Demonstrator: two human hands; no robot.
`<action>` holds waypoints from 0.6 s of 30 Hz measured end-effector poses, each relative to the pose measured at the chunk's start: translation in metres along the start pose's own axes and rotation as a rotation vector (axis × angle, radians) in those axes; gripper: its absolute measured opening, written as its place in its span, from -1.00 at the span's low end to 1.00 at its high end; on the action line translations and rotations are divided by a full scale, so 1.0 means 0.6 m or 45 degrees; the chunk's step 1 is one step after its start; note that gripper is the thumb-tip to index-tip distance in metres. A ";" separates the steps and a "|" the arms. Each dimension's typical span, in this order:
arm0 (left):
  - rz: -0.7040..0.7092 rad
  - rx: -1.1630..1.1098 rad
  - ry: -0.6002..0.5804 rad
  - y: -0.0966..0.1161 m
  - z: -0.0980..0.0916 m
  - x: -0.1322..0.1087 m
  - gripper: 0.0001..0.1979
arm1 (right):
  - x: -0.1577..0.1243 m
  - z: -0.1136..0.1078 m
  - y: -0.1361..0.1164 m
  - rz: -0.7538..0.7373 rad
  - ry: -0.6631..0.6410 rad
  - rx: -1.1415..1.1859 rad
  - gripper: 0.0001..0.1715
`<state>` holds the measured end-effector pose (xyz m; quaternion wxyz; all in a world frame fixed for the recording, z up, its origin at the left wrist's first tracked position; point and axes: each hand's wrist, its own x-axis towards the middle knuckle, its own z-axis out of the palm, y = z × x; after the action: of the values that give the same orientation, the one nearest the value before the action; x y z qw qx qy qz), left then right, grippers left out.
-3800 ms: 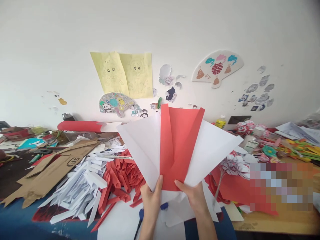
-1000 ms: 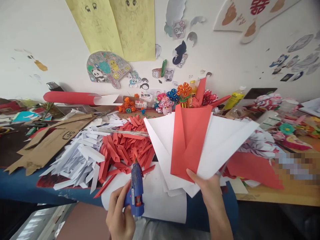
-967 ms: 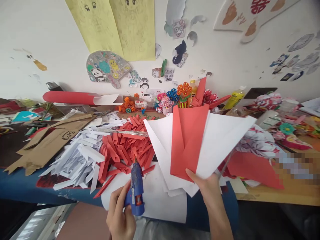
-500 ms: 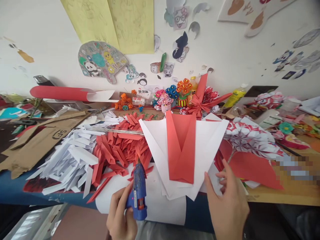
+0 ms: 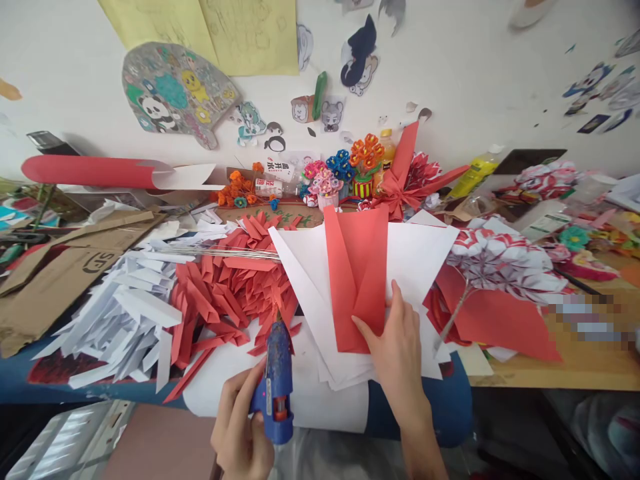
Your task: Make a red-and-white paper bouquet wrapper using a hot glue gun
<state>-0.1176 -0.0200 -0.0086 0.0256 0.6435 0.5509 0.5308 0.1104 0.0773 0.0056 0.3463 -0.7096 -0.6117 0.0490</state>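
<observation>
We have the glue gun (image 5: 279,383) wrapped in the fingers of our left hand (image 5: 245,420), its nozzle pointing away from us toward the heap of red strips (image 5: 240,273), apart from the sheets. The red folded paper (image 5: 357,260) lies over the flared white sheets (image 5: 303,287); our right hand (image 5: 397,340) is spread at its lower right, thumb on the red, index finger just past the edge; we cannot tell whether these 2 pinch anything. We judge this to be positioning, before gluing. The next move seems to call for keeping the layers aligned while bringing the nozzle over.
</observation>
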 end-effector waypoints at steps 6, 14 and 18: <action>0.029 -0.089 -0.088 -0.008 -0.002 -0.001 -0.60 | 0.014 -0.016 0.017 0.312 -0.158 0.354 -0.21; -0.007 -0.251 -0.217 -0.004 0.000 0.004 -0.65 | 0.003 -0.060 0.041 0.533 0.185 1.065 -0.61; -0.011 -0.230 -0.180 -0.003 0.005 0.000 -0.65 | 0.006 -0.067 0.038 0.526 0.451 1.122 -0.58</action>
<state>-0.1170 -0.0174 -0.0109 0.1246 0.6720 0.5003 0.5316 0.1502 0.0632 0.0247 0.6937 -0.5996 -0.3123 0.2485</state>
